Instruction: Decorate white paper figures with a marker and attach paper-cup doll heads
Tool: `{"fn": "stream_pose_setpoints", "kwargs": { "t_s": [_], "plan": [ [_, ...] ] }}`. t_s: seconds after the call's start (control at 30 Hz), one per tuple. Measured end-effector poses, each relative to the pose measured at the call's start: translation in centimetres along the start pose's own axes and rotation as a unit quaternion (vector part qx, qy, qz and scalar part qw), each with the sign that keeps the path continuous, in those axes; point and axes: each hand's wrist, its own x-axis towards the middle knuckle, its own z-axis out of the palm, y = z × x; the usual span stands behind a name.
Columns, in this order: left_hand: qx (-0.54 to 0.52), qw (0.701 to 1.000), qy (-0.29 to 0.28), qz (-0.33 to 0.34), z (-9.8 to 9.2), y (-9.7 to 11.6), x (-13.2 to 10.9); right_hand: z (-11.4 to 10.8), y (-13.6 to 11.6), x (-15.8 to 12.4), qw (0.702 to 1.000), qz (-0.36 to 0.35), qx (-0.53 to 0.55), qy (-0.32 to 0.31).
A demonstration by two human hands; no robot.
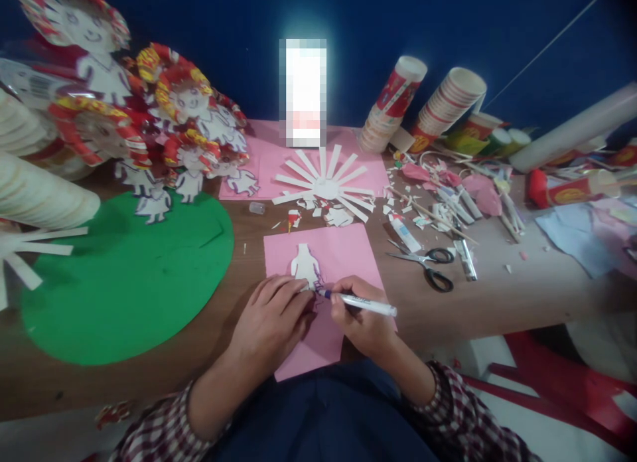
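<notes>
A white paper cutout [303, 264] shaped like a small body lies on a pink sheet of paper [358, 249]. The fingers of my left hand [271, 319] lie stretched across the lower end of the cutout and hold it down. My right hand [365, 316] grips a white marker [365, 304] with a dark purple tip. That tip touches the edge of the cutout near its lower right. Purple lines run along the cutout's outline and onto the pink paper beside it. My left hand hides the cutout's lower left part.
A green paper oval [134, 283] lies to the left, below several paper-cup figures [189, 103]. Black-handled scissors [428, 259], a glue tube [404, 233] and paper scraps [448, 196] are at right. Behind are a cut-open white cup [326, 186] and stacked paper cups [393, 103].
</notes>
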Motion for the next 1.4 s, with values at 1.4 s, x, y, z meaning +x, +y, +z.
{"fn": "stream_pose_setpoints", "kwargs": {
  "t_s": [1.4],
  "plan": [
    [-0.019, 1.000, 0.000, -0.012, 0.22, -0.16, -0.49, 0.16, 0.09, 0.14, 0.998, -0.036, 0.043, 0.030]
  ]
}}
